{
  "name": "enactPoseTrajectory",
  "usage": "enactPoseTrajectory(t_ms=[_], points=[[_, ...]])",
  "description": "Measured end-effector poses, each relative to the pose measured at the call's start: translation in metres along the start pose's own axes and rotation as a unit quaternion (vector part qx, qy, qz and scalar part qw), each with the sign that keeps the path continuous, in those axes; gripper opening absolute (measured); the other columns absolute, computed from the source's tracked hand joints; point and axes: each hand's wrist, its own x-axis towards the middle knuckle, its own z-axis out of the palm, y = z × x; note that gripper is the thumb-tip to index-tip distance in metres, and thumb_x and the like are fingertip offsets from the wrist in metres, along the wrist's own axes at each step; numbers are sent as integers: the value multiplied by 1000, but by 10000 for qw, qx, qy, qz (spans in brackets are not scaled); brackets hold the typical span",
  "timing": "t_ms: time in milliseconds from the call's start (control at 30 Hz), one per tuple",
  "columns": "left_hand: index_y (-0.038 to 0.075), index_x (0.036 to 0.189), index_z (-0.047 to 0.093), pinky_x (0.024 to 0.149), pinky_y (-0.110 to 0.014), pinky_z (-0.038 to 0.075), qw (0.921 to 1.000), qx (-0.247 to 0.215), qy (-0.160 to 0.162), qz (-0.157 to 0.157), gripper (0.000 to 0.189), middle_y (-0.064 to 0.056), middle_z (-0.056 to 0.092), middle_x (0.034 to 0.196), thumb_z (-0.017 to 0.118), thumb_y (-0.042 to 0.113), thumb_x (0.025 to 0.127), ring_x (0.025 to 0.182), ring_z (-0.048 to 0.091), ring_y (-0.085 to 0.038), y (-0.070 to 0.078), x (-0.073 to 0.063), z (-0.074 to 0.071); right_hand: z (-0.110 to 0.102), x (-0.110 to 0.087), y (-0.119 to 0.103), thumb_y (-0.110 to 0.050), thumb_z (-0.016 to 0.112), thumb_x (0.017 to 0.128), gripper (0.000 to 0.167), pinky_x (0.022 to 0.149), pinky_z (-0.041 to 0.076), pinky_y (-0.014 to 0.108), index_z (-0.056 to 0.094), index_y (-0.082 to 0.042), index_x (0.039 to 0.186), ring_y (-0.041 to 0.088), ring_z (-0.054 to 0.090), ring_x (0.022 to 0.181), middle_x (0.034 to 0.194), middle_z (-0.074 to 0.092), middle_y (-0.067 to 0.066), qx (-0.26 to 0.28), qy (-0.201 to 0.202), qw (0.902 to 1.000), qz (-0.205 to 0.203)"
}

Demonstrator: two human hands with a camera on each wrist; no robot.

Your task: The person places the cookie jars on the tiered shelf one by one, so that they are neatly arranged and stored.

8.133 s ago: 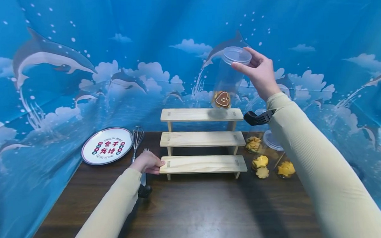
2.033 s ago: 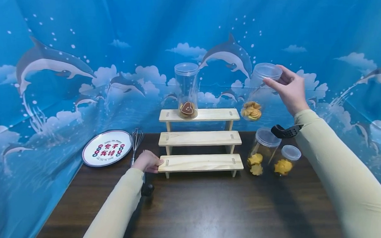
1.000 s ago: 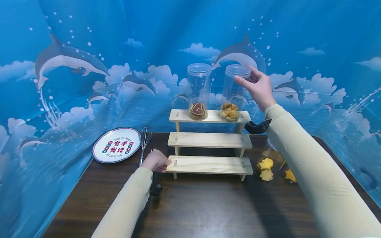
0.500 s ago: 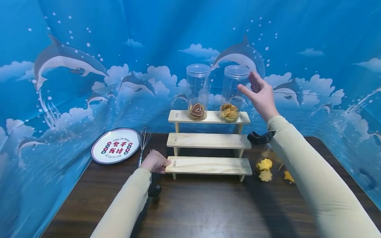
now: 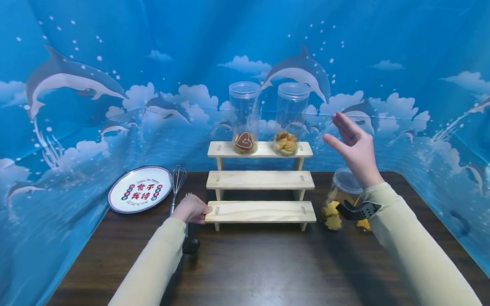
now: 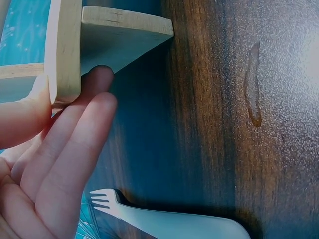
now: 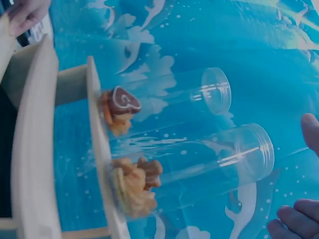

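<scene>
My left hand pinches the left end of the lowest step of a three-step wooden display stand; in the left wrist view, thumb above and fingers below grip the board. On the top step stand two tall clear lidded jars. The left jar has a heart-shaped brown cookie at its bottom, the right jar tan swirled cookies. My right hand, thumb and fingers spread and holding nothing, hovers to the right of the jars, apart from them.
Right of the stand, a jar with yellow cookies stands on the dark wooden table; another beside it is mostly hidden by my right wrist. To the left lie a printed plate, a whisk and a fork. A dolphin-print cloth hangs behind.
The heart-cookie jar, then the swirled-cookie jar, came onto the top step. My right hand has let go of the second jar and drawn back right and down. The left hand keeps its grip.
</scene>
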Motion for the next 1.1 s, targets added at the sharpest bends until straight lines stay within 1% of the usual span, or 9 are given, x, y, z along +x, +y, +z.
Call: enactPoseTrajectory(t_ms=[233,367,633,667,767,867,900,1000,1100], points=[[-12,112,60,61,-26,58,9999,-77,-83,67,29,-9,62,73,63,9,91,60,60,-13,-4,5,-1,-17,-32,20,-26,68,89,67,113,30,32,36,-19,147,12,32,139,150,38,2,-746,38,9970,192],[-12,112,60,63,-27,59,9998,-105,-145,123,30,-9,63,73,63,10,92,61,61,-13,-2,2,-3,-27,-46,38,-26,69,88,69,113,30,40,34,-22,147,13,30,140,151,36,2,-888,19,9953,378],[-12,113,60,66,-28,59,9995,-23,-305,53,31,-13,65,79,63,10,92,66,63,-17,-2,4,-4,-38,-73,69,-29,68,88,72,110,34,36,31,-14,148,25,31,139,151,34,9,-1191,-28,9905,692],[-12,113,60,66,-28,59,9995,-20,-326,48,31,-14,65,79,63,10,91,66,64,-18,-2,6,-4,-38,-76,72,-31,68,88,73,109,37,36,32,-14,148,26,33,138,151,35,8,-1277,-28,9888,767],[-12,111,61,66,-29,59,9992,-32,-385,57,31,-14,65,79,64,11,90,67,65,-19,-3,10,-4,-37,-82,78,-33,69,87,74,99,45,21,32,-14,148,30,39,134,149,38,8,-1455,25,9853,898],[-12,111,61,66,-29,59,9992,-54,-385,74,31,-14,65,80,64,11,91,67,65,-19,-4,11,-5,-35,-85,81,-35,70,86,73,77,46,6,35,-16,147,27,51,119,146,43,9,-1529,150,9836,946],[-13,112,60,66,-29,59,9992,-61,-398,88,32,-14,65,79,64,11,91,67,65,-19,-4,10,-5,-34,-86,82,-35,71,85,72,71,44,5,36,-17,147,24,53,111,144,46,10,-1540,197,9833,950],[-13,113,59,66,-29,59,9993,-80,-355,82,32,-13,65,79,62,10,92,66,64,-17,-2,5,-5,-33,-87,85,-37,71,84,71,64,44,9,39,-20,145,10,53,93,139,51,11,-1546,284,9819,1056],[-14,115,57,67,-29,59,9994,-94,-321,94,33,-12,64,78,61,10,93,65,63,-15,0,-1,-5,-32,-87,86,-38,71,84,72,63,44,9,38,-20,146,-1,51,86,137,52,12,-1550,295,9806,1165]])
